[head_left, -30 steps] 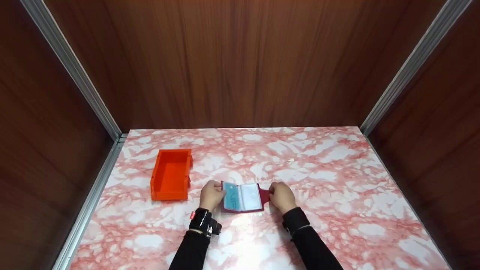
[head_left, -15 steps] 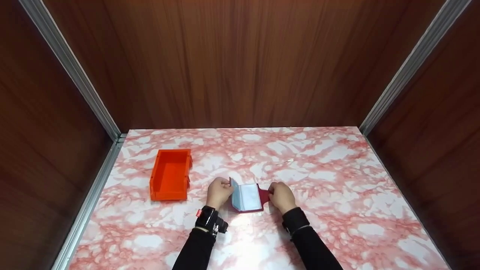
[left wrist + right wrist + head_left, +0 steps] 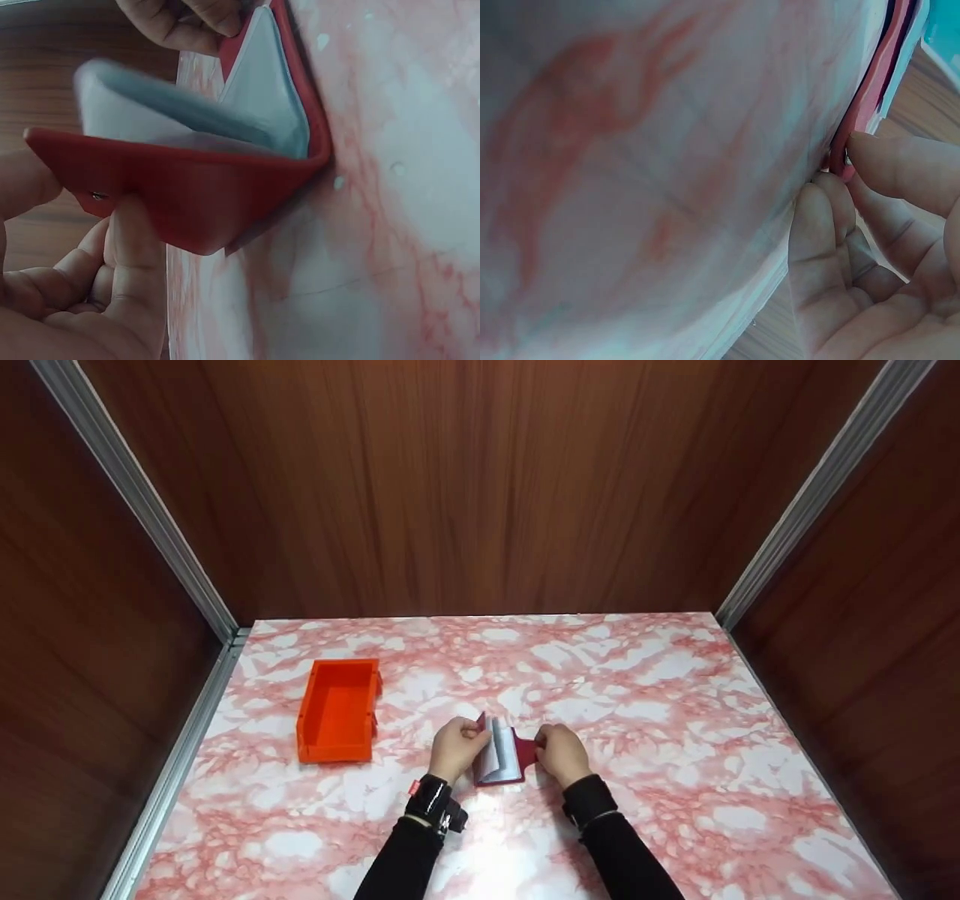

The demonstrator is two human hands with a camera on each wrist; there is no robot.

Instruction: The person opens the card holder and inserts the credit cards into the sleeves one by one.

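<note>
A small red card holder [image 3: 187,187] with clear plastic sleeves [image 3: 507,757] lies part-open on the table between my hands. My left hand [image 3: 456,750] pinches the edge of its left cover, which stands raised and tilted to the right. In the left wrist view, a snap stud [image 3: 97,196] shows on that cover, and one sleeve is blurred as it flips. My right hand [image 3: 564,754] pinches the closing tab [image 3: 526,751] at the right side, low against the tabletop; in the right wrist view, the thumb and fingers meet on the tab's red edge [image 3: 844,150].
An orange open-fronted bin [image 3: 337,712] stands on the table to the left of my left hand. The pink-and-white marbled tabletop [image 3: 645,682] is bounded by brown wood-grain panels [image 3: 480,487] at the back and sides, with metal rails [image 3: 135,487] along the corners.
My left hand has moved to the right, lifting the left cover from nearly flat to steeply raised; the sleeves have fanned toward the middle. My right hand has kept its grip in place.
</note>
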